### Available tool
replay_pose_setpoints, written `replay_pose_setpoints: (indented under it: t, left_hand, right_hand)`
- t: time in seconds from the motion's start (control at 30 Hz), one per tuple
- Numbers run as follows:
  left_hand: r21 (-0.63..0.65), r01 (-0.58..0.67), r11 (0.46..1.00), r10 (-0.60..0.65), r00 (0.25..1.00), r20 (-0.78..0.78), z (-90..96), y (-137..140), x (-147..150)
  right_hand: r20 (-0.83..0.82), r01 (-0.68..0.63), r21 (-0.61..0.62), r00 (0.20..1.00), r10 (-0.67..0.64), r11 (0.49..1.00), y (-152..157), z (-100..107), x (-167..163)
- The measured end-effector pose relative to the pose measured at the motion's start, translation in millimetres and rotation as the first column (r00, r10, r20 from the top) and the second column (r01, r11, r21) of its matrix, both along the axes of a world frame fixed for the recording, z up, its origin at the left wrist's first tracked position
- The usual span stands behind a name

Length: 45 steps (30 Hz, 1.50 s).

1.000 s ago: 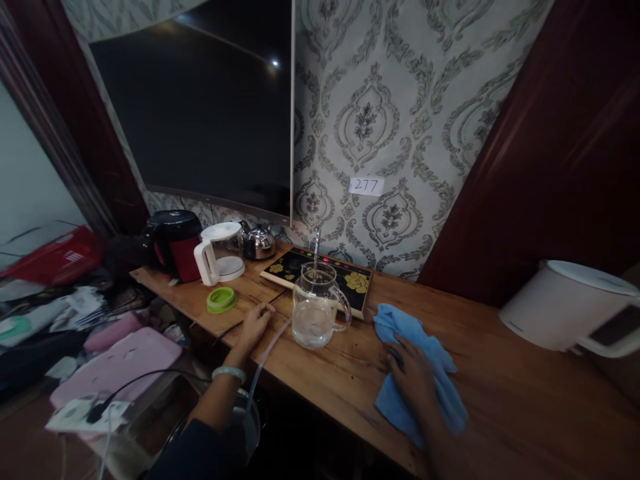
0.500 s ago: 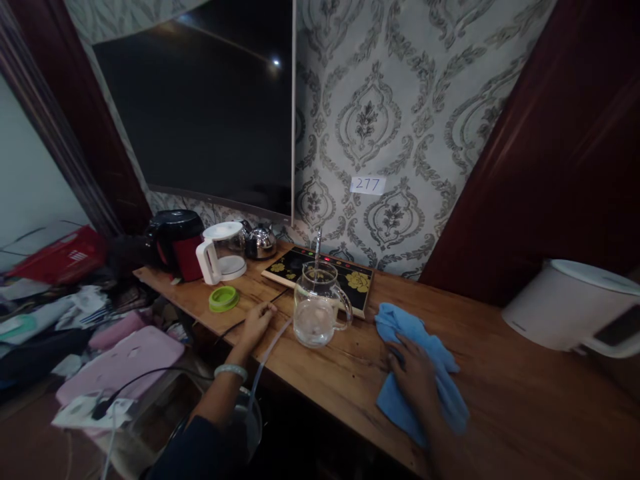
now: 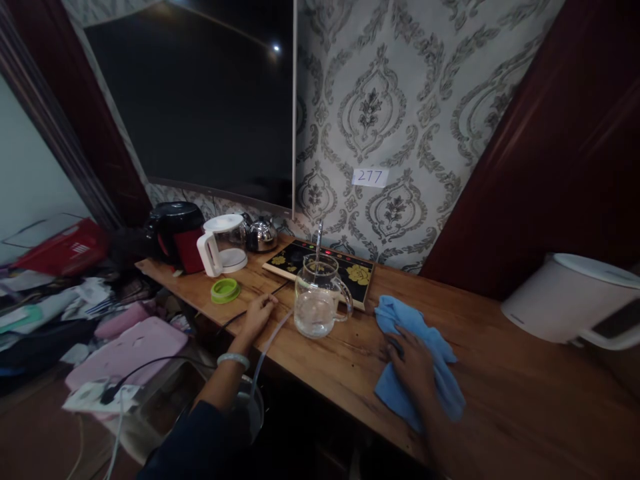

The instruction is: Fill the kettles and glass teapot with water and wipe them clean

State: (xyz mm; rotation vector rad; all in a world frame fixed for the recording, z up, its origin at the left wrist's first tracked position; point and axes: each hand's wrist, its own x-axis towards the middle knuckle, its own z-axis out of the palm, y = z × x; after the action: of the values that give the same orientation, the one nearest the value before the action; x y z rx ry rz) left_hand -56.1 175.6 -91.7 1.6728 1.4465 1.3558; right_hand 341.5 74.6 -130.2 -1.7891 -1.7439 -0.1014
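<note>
The glass jug [image 3: 315,313], partly filled with clear liquid and with room left above it, stands mid-table at the near edge of the black panel [image 3: 359,275]; a thin shiny spout [image 3: 319,235] shows over its mouth, flow uncertain. Left of the jug lies the left hand [image 3: 257,315], fingers curled together — whether clamped on the black cord [image 3: 233,322] cannot be told — while to the right the right hand [image 3: 413,363], fingers bent, rests on the rumpled blue cloth [image 3: 407,317], its grip likewise unclear.

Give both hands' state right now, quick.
Left hand: fingers partly curled, beside the glass jug; whether it holds anything cannot be told.
Right hand: resting on the blue cloth; grip cannot be told.
</note>
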Motion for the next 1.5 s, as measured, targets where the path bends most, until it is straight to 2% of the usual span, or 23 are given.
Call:
replay_pose_setpoints:
  t: [0.37, 1.07, 1.5]
  left_hand:
    - [-0.045, -0.002, 0.999, 0.003, 1.0, 0.008, 0.7, -1.7, 3.0]
    - [-0.029, -0.007, 1.0, 0.007, 1.0, 0.006, -0.5, -0.9, 3.7]
    - [-0.024, 0.0, 1.0, 0.0, 1.0, 0.006, 0.8, -1.2, 2.3]
  right_hand:
    - [-0.023, -0.021, 0.017, 1.0, 0.021, 1.0, -2.3, 3.5, 1.1]
    - [0.011, -0.014, 0.009, 1.0, 0.013, 1.0, -3.6, 5.5, 0.2]
    - [0.004, -0.035, 0.06, 0.999, 0.034, 0.998, -2.1, 2.7, 2.1]
